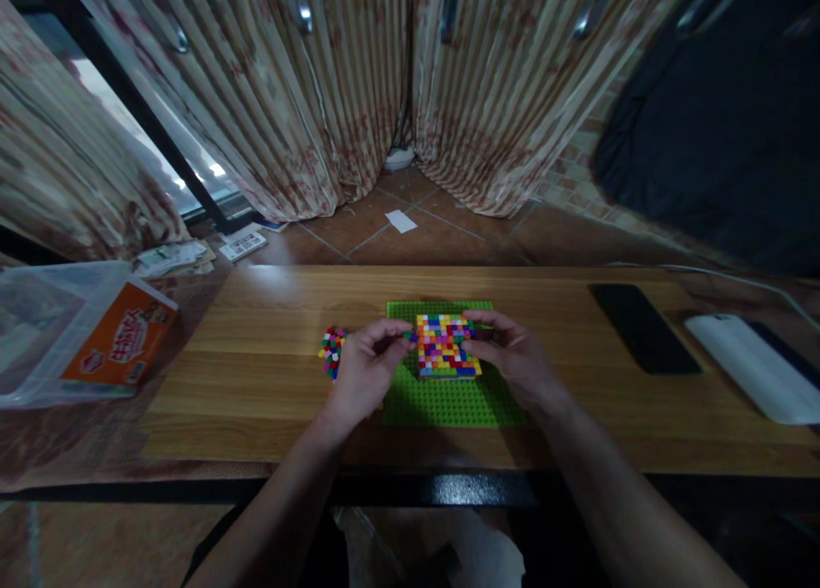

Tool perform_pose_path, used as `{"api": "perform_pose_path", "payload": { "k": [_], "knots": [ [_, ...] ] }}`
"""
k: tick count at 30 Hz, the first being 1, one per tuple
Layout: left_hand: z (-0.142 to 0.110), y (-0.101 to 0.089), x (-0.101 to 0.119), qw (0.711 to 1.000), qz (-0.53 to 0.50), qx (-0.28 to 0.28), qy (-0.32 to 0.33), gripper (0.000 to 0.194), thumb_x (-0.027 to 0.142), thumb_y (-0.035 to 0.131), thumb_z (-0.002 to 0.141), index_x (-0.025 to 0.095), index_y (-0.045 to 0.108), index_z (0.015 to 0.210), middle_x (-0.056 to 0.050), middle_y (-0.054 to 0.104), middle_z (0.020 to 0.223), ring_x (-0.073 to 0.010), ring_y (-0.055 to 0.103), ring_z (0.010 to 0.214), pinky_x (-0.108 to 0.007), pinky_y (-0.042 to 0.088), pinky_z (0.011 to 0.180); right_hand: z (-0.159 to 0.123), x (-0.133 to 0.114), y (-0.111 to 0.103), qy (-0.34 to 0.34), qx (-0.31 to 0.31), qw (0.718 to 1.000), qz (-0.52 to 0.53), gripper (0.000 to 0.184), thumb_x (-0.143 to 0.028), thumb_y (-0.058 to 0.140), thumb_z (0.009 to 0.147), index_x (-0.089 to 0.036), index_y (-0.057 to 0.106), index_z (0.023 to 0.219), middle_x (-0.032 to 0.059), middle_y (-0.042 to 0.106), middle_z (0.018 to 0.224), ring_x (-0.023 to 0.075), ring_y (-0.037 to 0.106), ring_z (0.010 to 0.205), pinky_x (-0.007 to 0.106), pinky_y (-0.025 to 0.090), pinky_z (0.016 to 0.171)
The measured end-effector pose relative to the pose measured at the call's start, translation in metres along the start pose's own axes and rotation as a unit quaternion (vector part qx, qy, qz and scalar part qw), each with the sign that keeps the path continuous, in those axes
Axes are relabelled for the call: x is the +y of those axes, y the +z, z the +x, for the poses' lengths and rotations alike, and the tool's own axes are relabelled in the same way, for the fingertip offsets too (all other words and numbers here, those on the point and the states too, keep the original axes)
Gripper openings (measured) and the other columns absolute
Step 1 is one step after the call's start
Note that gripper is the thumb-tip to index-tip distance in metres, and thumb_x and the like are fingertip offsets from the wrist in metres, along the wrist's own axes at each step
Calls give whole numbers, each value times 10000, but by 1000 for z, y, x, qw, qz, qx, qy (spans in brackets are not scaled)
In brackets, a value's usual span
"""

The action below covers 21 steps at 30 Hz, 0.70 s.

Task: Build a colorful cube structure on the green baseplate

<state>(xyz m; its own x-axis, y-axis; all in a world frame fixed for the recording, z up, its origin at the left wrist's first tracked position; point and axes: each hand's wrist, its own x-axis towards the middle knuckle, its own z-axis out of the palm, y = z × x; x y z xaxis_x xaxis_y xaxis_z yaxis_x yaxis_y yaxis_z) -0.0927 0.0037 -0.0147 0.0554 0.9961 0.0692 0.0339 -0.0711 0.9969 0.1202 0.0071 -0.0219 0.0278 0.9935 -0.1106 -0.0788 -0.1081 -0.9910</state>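
On a green studded baseplate [448, 407] sits a square block of small multicoloured toy bricks [442, 344]. My left hand [368, 361] is closed in a pinch at the block's left side. Between its thumb and index finger are small toy bricks [410, 337], green and blue-purple, close to the block's left edge. My right hand [512, 357] has its thumb and index finger on the block's right edge, gripping it there. A heap of loose coloured bricks [331, 349] lies left of the baseplate, partly hidden behind my left hand.
The wooden table [256, 383] carries a black phone-like slab [644, 327] and a white rounded object [752, 366] at the right. Left of the table stands a clear plastic bin [57, 289] with an orange box [121, 336]. Patterned curtains [288, 101] hang behind.
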Motion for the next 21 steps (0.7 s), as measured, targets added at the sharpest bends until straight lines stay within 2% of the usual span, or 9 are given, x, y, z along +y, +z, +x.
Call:
{"api": "perform_pose_path", "payload": {
  "k": [3,5,7,9,11,15,21],
  "knots": [
    [1,0,6,998,-53,-10,-21,118,208,685,781,170,702,892,-11,723,785,-116,659,697,-238,535,661,-4,-6,0,-114,37,986,-112,360,-344,803,683,-290,709,1027,14,697,996,164,634,819,372,553,767],
    [0,0,9,997,-70,-15,-21,112,218,693,785,168,697,885,-10,718,776,-110,655,684,-230,533,648,-10,-13,3,-212,59,955,-197,257,-329,742,770,-289,713,1023,31,671,1101,172,632,907,382,539,834],
    [-1,1,9,996,-80,-27,-12,110,221,702,786,167,694,882,-7,714,764,-102,645,663,-222,529,639,-17,-19,11,-273,32,927,-254,217,-314,677,842,-286,704,1056,43,667,1129,186,630,993,390,523,888],
    [-3,3,9,995,-89,-44,4,112,220,707,788,167,693,885,-4,711,754,-96,636,649,-218,527,638,-24,-23,20,-298,-10,911,-284,226,-311,637,883,-281,689,1101,48,683,1103,195,628,1036,394,515,909],
    [-6,5,9,994,-94,-61,21,114,218,703,797,167,692,899,-7,712,762,-96,639,657,-217,526,648,-28,-24,29,-311,-26,900,-304,220,-317,622,900,-277,685,1106,47,698,1076,198,632,1035,401,509,915],
    [-11,11,9,992,-100,-65,38,116,207,691,811,166,688,920,-14,718,796,-100,654,696,-223,534,686,-28,-20,40,-334,-10,885,-323,154,-303,599,920,-267,701,1030,33,716,995,185,648,968,394,508,893],
    [-14,16,11,993,-104,-45,35,85,207,714,789,154,698,854,-24,732,805,-105,664,714,-229,543,706,-27,-18,43,-361,16,875,-322,113,-265,605,915,-257,710,957,23,724,942,176,652,920,377,514,864]
  ]
}}
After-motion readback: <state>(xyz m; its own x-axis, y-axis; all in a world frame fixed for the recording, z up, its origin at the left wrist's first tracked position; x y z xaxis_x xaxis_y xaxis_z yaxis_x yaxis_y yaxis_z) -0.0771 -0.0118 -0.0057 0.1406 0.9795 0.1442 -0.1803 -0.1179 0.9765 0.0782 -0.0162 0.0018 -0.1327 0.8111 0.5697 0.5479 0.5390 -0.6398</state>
